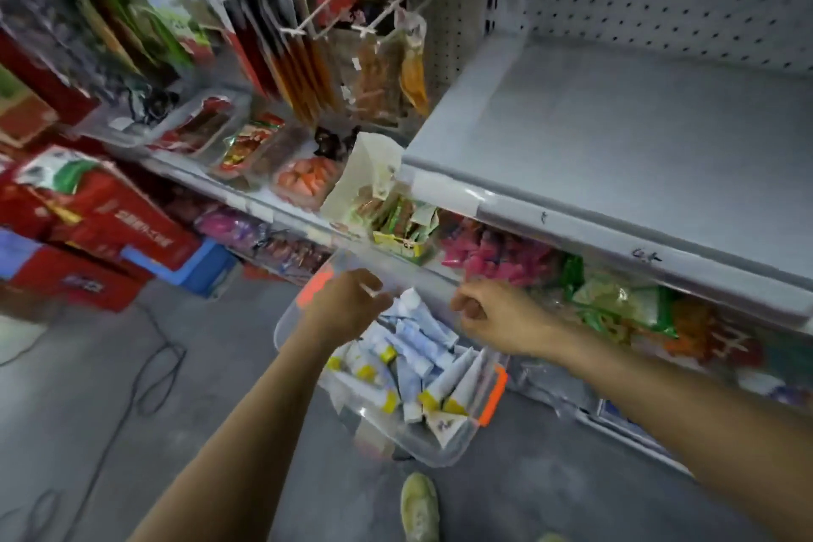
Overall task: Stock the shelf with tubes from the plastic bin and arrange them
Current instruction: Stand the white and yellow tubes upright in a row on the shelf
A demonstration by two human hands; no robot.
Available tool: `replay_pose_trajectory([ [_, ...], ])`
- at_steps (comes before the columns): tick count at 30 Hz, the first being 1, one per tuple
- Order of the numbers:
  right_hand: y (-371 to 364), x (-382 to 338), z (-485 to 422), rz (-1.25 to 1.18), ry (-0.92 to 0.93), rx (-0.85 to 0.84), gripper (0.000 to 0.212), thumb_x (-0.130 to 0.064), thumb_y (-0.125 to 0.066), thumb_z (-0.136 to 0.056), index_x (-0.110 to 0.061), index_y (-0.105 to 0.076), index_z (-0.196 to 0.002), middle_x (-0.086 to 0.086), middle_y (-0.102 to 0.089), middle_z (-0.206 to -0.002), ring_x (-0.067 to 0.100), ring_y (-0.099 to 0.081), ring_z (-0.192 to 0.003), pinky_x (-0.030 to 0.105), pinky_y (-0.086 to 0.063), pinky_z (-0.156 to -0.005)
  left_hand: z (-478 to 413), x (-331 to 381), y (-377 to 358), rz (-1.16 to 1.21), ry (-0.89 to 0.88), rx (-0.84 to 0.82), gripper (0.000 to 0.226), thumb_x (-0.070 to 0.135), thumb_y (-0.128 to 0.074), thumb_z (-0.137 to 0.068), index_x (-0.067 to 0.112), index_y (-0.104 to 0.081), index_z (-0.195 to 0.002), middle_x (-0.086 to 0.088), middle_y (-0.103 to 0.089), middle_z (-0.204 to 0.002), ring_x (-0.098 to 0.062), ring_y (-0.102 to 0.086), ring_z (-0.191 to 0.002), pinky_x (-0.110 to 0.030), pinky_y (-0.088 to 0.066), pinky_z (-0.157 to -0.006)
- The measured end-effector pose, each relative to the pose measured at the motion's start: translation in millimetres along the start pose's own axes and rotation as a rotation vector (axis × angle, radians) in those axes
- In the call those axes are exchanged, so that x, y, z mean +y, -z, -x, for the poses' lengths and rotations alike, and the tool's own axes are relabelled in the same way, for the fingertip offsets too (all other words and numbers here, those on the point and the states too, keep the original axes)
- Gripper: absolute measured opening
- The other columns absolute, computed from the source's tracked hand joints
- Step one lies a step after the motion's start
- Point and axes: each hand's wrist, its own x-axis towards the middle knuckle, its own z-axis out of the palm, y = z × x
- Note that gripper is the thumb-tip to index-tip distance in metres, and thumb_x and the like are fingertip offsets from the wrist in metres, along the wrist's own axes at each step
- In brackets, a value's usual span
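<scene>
The clear plastic bin [444,449] sits low in front of the person, over the grey floor, with orange latches [493,395] at its short ends. Inside it the tubes [418,348] lie in a loose jumble, pointing every way: white and pale blue bodies with flat crimped tails, many with a yellow band or cap. The left hand [347,306] reaches to the bin's far left rim, fingers curled round the clear plastic there. The right hand [488,312] is at the far right rim, fingers also curled and clamped on the edge, though blur softens the detail. Above and to the right of the bin is the grey shelf [616,136] with its perforated back panel. Just below the bin's near edge a pale green shoe [420,506] shows. Red cartons [101,224] are stacked well to the bin's left.
</scene>
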Motion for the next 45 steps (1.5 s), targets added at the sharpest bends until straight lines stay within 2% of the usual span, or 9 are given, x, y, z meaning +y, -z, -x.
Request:
replay_pose_trajectory([
  [9,-147,52,-125,-0.057,-0.264,-0.235,0.025,-0.024,-0.058,-0.087,-0.014,-0.058,-0.110,0.006,-0.062,-0.117,0.026,-0.058,-0.106,0.029,-0.044,-0.079,-115,-131,-88,-0.151,0.293,-0.134,0.060,0.038,-0.061,-0.090,0.004,-0.043,-0.136,-0.016,-0.049,-0.139,-0.033,-0.047,-0.127,-0.037,-0.038,-0.105],
  [14,-209,60,-171,0.027,-0.278,-0.251,0.029,-0.024,-0.056,-0.090,-0.009,-0.056,-0.115,0.007,-0.059,-0.121,0.027,-0.054,-0.114,0.030,-0.044,-0.084,-149,-165,-127,-0.341,0.267,-0.174,0.052,0.024,-0.050,-0.094,0.002,-0.037,-0.140,-0.017,-0.048,-0.137,-0.031,-0.048,-0.126,-0.036,-0.039,-0.101],
  [20,-255,39,-217,0.233,-0.171,-0.098,0.039,-0.026,-0.048,-0.095,-0.010,-0.048,-0.131,0.012,-0.047,-0.134,0.030,-0.050,-0.122,0.037,-0.045,-0.088,-168,-176,-149,-0.671,0.167,-0.099,0.047,0.017,-0.049,-0.097,0.001,-0.034,-0.139,-0.012,-0.047,-0.135,-0.024,-0.051,-0.124,-0.032,-0.045,-0.094],
  [24,-274,26,-245,0.355,-0.139,-0.040,0.037,-0.025,-0.046,-0.097,-0.009,-0.046,-0.130,0.012,-0.044,-0.134,0.029,-0.047,-0.123,0.040,-0.045,-0.087,-188,-189,-151,-0.833,0.058,-0.093,0.033,0.021,-0.045,-0.099,0.010,-0.052,-0.130,-0.005,-0.055,-0.127,-0.018,-0.056,-0.117,-0.028,-0.047,-0.084],
  [32,-294,26,-281,0.201,-0.294,-0.001,0.042,-0.035,-0.058,-0.089,-0.014,-0.052,-0.125,0.011,-0.044,-0.129,0.029,-0.045,-0.121,0.039,-0.046,-0.083,-215,-192,-151,-0.924,-0.030,-0.054,0.025,0.019,-0.049,-0.096,0.014,-0.059,-0.119,-0.002,-0.060,-0.116,-0.015,-0.059,-0.108,-0.028,-0.041,-0.072],
  [36,-289,20,-289,0.111,-0.386,-0.028,0.037,-0.030,-0.062,-0.086,-0.017,-0.058,-0.121,0.010,-0.043,-0.128,0.030,-0.042,-0.124,0.040,-0.042,-0.091,-210,-188,-150,-0.835,-0.022,-0.045,0.026,0.017,-0.048,-0.097,0.012,-0.059,-0.120,-0.005,-0.060,-0.121,-0.018,-0.060,-0.111,-0.029,-0.046,-0.079],
  [40,-276,19,-282,0.036,-0.418,-0.058,0.043,-0.046,-0.061,-0.080,-0.020,-0.063,-0.114,0.010,-0.055,-0.124,0.032,-0.046,-0.121,0.039,-0.044,-0.090,-203,-182,-128,-0.541,0.083,-0.049,0.028,0.024,-0.052,-0.094,0.013,-0.059,-0.118,-0.007,-0.061,-0.123,-0.025,-0.059,-0.114,-0.031,-0.046,-0.086],
  [43,-258,20,-261,-0.194,-0.486,0.007,0.027,-0.038,-0.067,-0.080,-0.018,-0.056,-0.093,0.005,-0.062,-0.100,0.031,-0.057,-0.103,0.035,-0.044,-0.077,-193,-174,-109,-0.213,0.194,-0.125,0.043,0.039,-0.055,-0.092,0.009,-0.056,-0.122,-0.012,-0.059,-0.125,-0.032,-0.055,-0.117,-0.034,-0.043,-0.092],
  [45,-245,20,-245,-0.392,-0.485,0.066,0.031,-0.029,-0.071,-0.079,-0.020,-0.042,-0.073,-0.002,-0.052,-0.075,0.024,-0.055,-0.080,0.031,-0.038,-0.064,-182,-168,-100,0.026,0.262,-0.127,0.050,0.044,-0.057,-0.088,0.007,-0.057,-0.121,-0.016,-0.061,-0.124,-0.035,-0.056,-0.115,-0.037,-0.046,-0.094],
])
